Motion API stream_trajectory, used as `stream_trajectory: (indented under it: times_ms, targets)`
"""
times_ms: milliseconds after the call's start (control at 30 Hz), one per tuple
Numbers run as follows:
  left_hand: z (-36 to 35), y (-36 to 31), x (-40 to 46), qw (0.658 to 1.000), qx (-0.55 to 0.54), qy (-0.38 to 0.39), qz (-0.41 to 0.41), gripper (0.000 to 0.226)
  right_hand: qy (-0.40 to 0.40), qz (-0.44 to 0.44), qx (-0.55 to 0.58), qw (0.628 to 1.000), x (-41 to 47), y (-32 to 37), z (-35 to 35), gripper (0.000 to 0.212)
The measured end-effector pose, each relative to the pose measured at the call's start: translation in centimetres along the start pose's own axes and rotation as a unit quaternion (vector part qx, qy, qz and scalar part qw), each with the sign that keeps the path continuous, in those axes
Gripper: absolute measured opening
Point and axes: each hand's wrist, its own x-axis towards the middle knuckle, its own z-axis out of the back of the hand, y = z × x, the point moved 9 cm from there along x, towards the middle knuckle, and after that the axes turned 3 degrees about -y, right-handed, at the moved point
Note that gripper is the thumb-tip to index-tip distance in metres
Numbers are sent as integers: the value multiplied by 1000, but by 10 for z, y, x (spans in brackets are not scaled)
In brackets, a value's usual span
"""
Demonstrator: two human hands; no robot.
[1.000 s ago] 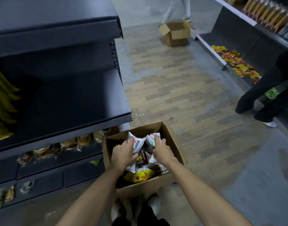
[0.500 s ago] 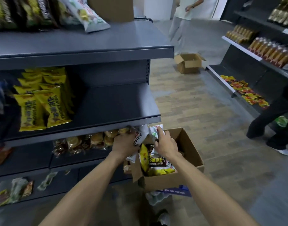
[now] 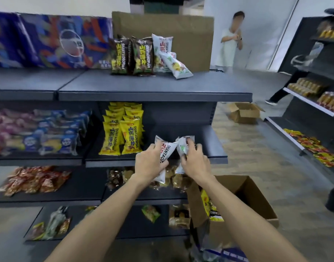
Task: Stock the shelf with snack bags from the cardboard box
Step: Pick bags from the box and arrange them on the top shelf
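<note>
Two white snack bags are clutched mid-frame, one in the left hand point(image 3: 150, 163), one in the right hand point(image 3: 195, 162), before the dark shelf point(image 3: 215, 146) beside yellow bags point(image 3: 122, 137). Lower right sits the cardboard box point(image 3: 255, 201).

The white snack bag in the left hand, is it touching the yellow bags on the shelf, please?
Apart. The head view shows bare dark shelf between the white snack bag, held by the left hand, and the yellow bags.
</note>
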Motion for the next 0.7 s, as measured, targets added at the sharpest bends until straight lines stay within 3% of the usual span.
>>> stream_trajectory:
  times_ms: [100,333,700]
  targets:
    - [43,5,11,998,7,-54,-11,55,-44,17,24,999,8,28,34,58]
    - [161,-7,63,976,21,-208,-63,57,-154,83,85,981,49,83,144,57]
    - [231,-42,179,953,64,-281,-89,60,-212,116,25,970,158,108,236,52]
